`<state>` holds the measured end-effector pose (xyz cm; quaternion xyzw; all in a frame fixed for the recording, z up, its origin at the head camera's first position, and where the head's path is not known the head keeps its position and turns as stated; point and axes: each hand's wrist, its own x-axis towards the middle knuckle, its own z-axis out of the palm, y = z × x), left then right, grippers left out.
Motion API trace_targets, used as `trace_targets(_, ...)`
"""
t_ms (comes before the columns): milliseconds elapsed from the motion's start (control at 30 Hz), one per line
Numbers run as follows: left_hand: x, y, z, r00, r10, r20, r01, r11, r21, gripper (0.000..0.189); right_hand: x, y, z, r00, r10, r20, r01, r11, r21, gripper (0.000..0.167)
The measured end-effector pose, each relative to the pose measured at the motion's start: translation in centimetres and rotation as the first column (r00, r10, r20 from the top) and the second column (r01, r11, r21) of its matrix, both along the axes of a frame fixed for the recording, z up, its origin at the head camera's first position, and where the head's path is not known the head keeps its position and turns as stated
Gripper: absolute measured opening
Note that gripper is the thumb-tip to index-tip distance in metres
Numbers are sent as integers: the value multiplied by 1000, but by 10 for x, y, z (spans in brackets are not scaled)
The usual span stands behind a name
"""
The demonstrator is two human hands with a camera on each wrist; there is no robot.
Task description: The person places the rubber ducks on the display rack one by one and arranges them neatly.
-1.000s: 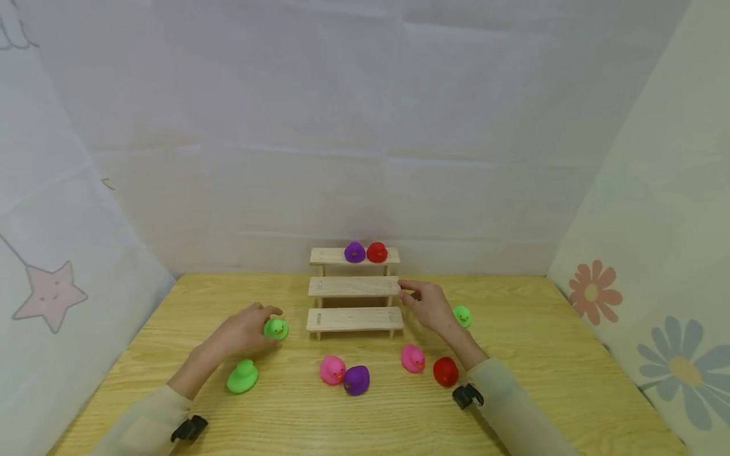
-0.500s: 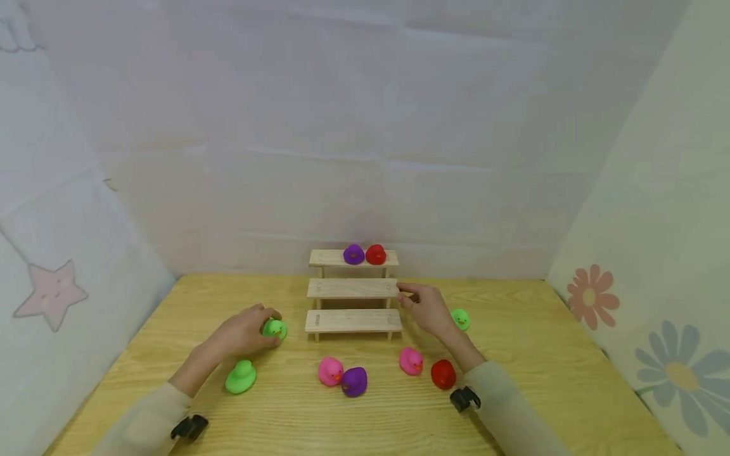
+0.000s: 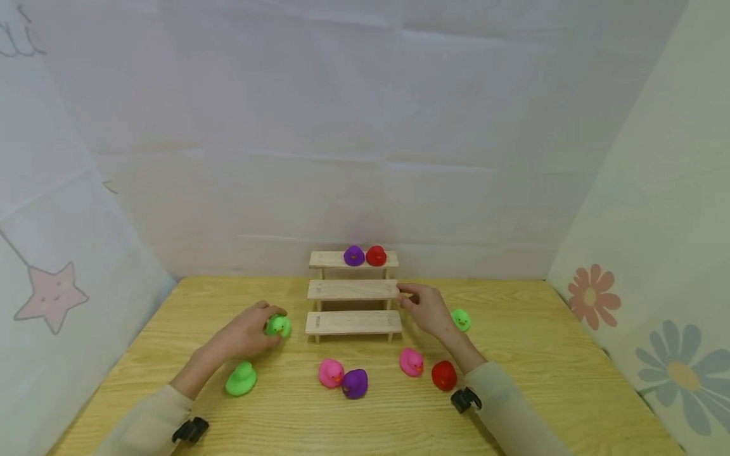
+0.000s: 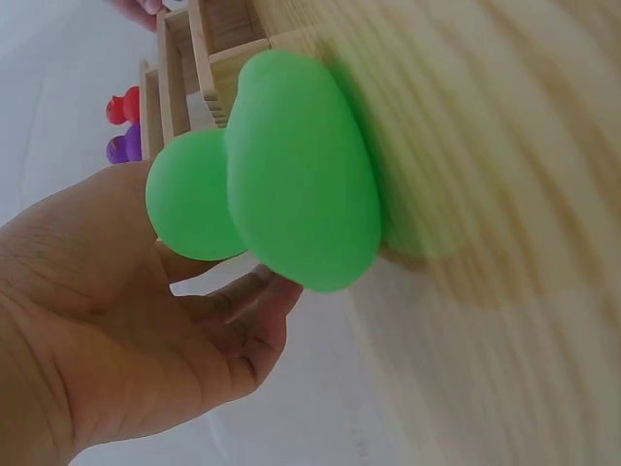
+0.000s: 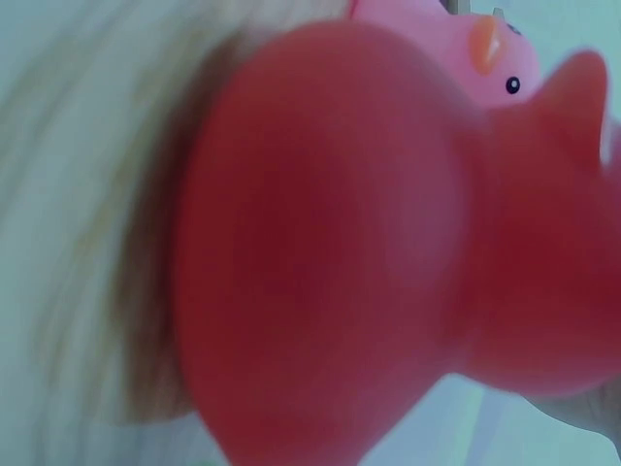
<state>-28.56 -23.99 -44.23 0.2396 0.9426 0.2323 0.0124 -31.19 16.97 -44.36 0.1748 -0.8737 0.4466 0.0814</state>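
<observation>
My left hand (image 3: 249, 330) grips a green rubber duck (image 3: 279, 325) between thumb and fingers, left of a three-tier wooden stand (image 3: 353, 322). In the left wrist view a second green duck (image 4: 303, 175) fills the foreground and hides the gripped one. At the stand's right side, my right hand (image 3: 429, 310) holds the end of the middle shelf with thumb and index finger. A purple duck (image 3: 353, 256) and a red duck (image 3: 376, 256) sit side by side on the top shelf. A red duck (image 5: 320, 243) near the right wrist covers most of that view.
On the wooden table (image 3: 399, 424), in front of the stand, are a pink duck (image 3: 331, 373) beside a purple duck (image 3: 355, 384), and another pink duck (image 3: 412, 362). Another green duck (image 3: 461, 320) stands right of my right hand. White cloth walls (image 3: 365, 126) enclose the table.
My left thumb and fingers have closed around the green duck, which has shifted slightly right and up. My right hand keeps its place at the stand.
</observation>
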Motion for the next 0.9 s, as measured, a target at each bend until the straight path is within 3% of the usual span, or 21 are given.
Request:
trace_targets(167, 1, 8, 4, 999, 6, -41, -5, 1000, 16, 55, 3, 3, -3, 1000, -6, 22, 6, 1000, -7, 37)
trace_targets(333, -1, 14, 15, 997, 16, -78, -13, 999, 39, 56, 3, 3, -5, 1000, -13, 17, 13, 1000, 4, 36)
trace_targets(700, -24, 30, 49, 974, -13, -225, 28, 998, 63, 54, -1, 0, -2, 1000, -8, -6, 8, 1000, -4, 35)
trace_targets(900, -39, 45, 68, 971, -10, -239, 39, 992, 117, 58, -3, -1, -1, 1000, -9, -13, 9, 1000, 11, 35)
